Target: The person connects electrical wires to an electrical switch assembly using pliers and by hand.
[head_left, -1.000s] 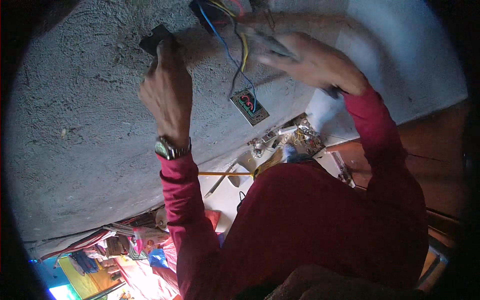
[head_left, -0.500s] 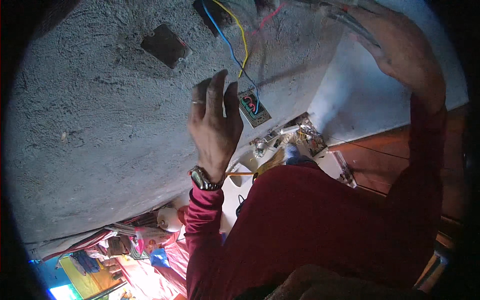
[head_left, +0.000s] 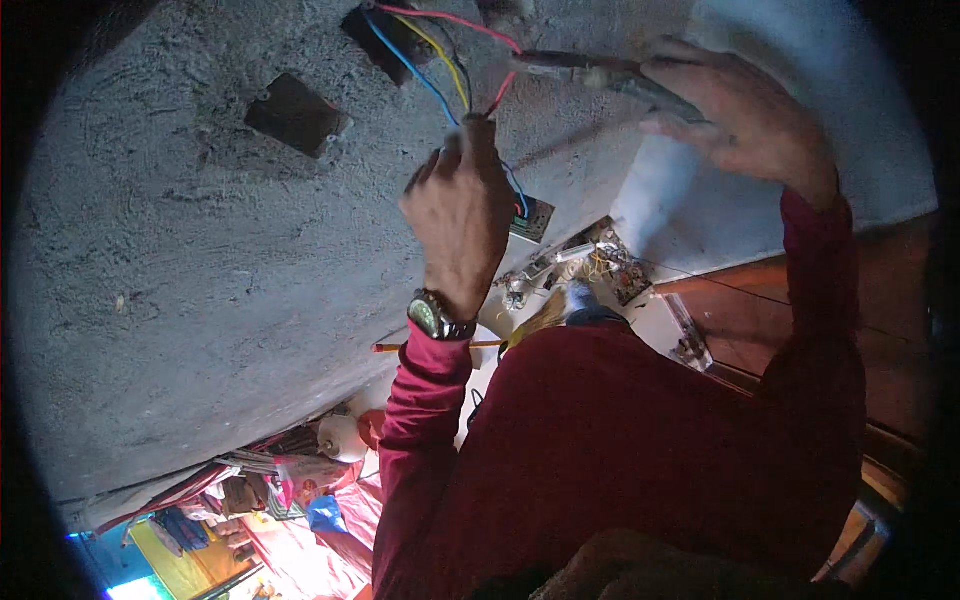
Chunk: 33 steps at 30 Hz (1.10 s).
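My left hand (head_left: 460,210) is closed in front of the grey wall, fingertips pinched where a red wire (head_left: 450,17), a yellow wire (head_left: 440,50) and a blue wire (head_left: 408,60) come together. Which wires the fingers grip and which pass behind cannot be told. My right hand (head_left: 735,115) is wrapped round the dark handles of pliers (head_left: 600,75). Their jaws meet the red wire, which bends there and runs down to my left fingers. The wires come out of a dark recessed wall box (head_left: 378,45). Below my left hand hangs a switch plate (head_left: 535,222), partly hidden, with blue wire on it.
A second wall box opening (head_left: 298,115) lies to the left. On the floor by the wall are wires and small parts (head_left: 600,262) and a clear-lidded box (head_left: 690,335). An orange stick (head_left: 440,347) shows behind my left wrist. Cloths and bags (head_left: 300,490) lie at lower left.
My left hand has moved up and right, and its spread fingers have closed at the wires. My right hand has come lower, bringing the pliers into view at the red wire.
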### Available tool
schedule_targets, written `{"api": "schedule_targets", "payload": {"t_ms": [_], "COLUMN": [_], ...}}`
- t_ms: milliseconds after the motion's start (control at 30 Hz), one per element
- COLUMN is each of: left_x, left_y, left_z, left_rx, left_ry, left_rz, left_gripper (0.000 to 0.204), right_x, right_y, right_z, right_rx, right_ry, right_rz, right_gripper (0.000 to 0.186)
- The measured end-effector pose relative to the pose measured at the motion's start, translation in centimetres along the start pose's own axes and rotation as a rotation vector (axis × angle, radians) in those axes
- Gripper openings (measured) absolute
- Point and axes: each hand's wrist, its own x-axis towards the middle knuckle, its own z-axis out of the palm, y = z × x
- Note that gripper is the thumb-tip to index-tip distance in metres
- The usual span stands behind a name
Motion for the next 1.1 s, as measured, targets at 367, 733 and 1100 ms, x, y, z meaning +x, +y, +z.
{"api": "schedule_targets", "payload": {"t_ms": [367,733,1100], "left_x": [-5.3,-8.3,-7.5], "left_y": [-0.6,0.0,-0.7], "left_z": [2.7,3.9,4.0], "left_rx": [-1.770,-2.182,-1.711], "left_ry": [-0.356,-0.251,-0.178], "left_rz": [-0.462,-0.496,-0.735], "left_gripper": [0.024,0.028,0.029], "right_x": [-2.4,-2.3,-2.0], "right_y": [-5.7,-9.4,-11.4], "right_z": [13.6,15.2,16.2], "right_rx": [1.133,1.432,1.312], "right_ry": [0.170,0.068,0.181], "right_rz": [0.110,0.400,0.191], "right_gripper": [0.033,0.029,0.027]}}
